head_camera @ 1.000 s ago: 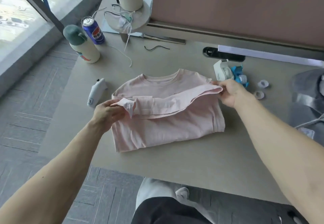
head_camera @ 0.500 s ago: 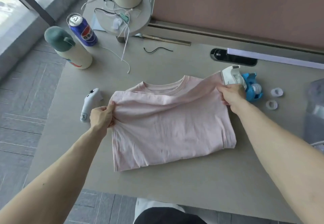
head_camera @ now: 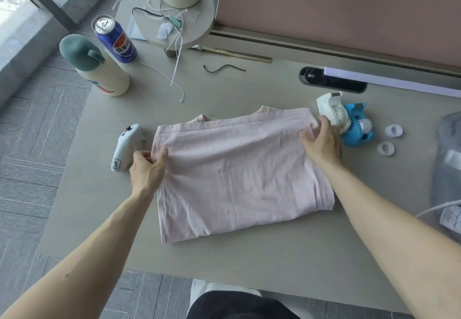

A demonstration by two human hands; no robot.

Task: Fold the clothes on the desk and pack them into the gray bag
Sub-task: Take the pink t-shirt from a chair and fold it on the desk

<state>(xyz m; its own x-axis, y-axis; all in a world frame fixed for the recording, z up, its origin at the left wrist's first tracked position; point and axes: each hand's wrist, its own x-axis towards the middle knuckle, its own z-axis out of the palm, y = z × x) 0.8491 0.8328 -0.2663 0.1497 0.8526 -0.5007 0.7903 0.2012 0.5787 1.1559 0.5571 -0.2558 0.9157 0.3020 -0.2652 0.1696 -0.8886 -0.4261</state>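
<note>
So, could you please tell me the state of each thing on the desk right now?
Pale pink cotton T-shirt: folded, flat on the desk.
Left hand: pinches the shirt's left edge.
Right hand: on its far right corner, grip unclear.
Blue metal soda can: upright.
Cream bottle with green cap: upright, capped.
Gray fabric bag: mostly out of frame.

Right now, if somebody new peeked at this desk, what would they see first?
The big pink shirt, folded flat in the middle of the desk, with the left hand pinching its left edge and the right hand at its far right corner. Next, the blue soda can standing at the far left, and the bright blue tape dispenser just right of the shirt.
</note>
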